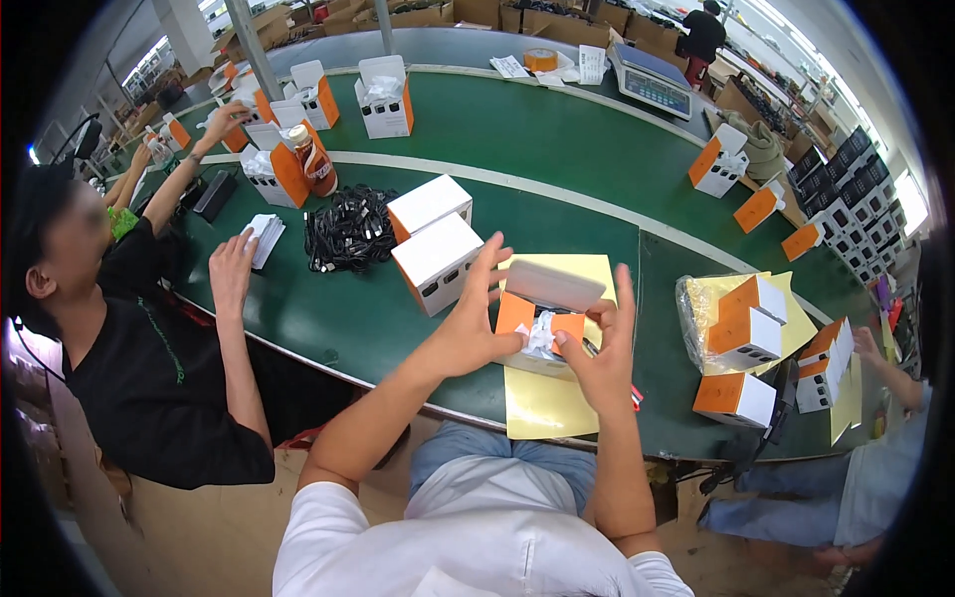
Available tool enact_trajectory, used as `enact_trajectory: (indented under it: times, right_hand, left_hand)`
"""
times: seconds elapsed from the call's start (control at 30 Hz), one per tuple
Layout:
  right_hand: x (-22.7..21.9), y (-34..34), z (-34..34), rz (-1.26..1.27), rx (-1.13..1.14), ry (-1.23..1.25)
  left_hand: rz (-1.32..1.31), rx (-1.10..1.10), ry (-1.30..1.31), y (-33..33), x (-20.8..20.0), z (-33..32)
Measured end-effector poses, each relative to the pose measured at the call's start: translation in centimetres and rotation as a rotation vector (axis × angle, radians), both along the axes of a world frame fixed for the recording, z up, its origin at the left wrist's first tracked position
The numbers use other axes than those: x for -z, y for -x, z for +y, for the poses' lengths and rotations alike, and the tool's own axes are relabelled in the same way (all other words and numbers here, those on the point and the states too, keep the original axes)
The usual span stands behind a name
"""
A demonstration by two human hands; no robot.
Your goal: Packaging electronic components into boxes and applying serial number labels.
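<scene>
An opened white and orange box (568, 323) sits in front of me on a yellow sheet (550, 406), its pale lid (553, 286) raised at the back. White crumpled plastic (541, 331) shows between the orange side flaps. My left hand (476, 323) is at the box's left side, thumb on the left flap, other fingers stretched upward. At the opposite side is my right hand (603, 360), its thumb at the right flap and its fingers raised apart. Both hands are open. What lies under the plastic is hidden.
Two closed white boxes (438, 261) and a black cable pile (348, 231) lie to the left, near a co-worker's hand (231, 271) and paper stack (265, 241). More boxes (748, 333) stand right. Beyond a pale rail runs a green belt (557, 129) with open boxes.
</scene>
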State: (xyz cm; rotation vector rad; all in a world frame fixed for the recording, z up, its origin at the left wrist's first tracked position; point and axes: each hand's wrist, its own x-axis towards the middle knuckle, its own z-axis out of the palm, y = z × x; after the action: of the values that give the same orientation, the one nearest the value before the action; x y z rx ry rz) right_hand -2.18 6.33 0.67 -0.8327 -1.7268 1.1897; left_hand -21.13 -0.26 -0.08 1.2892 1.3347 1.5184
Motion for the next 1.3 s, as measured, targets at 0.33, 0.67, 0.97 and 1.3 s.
enact_trajectory:
  times: [0.33,0.67,0.97,1.3]
  right_hand:
    - [-0.6,-1.3,1.5,-0.127,-0.355,-0.23]
    - [-2.4,-1.4,0.9,-0.266,-0.281,-0.146]
    - [-2.2,-1.3,0.8,-0.337,-0.283,-0.241]
    - [-3.0,-1.1,1.2,-0.266,-0.263,-0.097]
  left_hand:
    - [0.0,0.109,-0.078,-0.2,1.7,-0.2]
    - [0.438,-0.405,-0.277,-2.3,4.2,-2.9]
    - [0.742,-0.245,-0.618,-0.4,5.3,-3.1]
    - [0.956,-0.305,-0.759,0.0,3.2,-2.4]
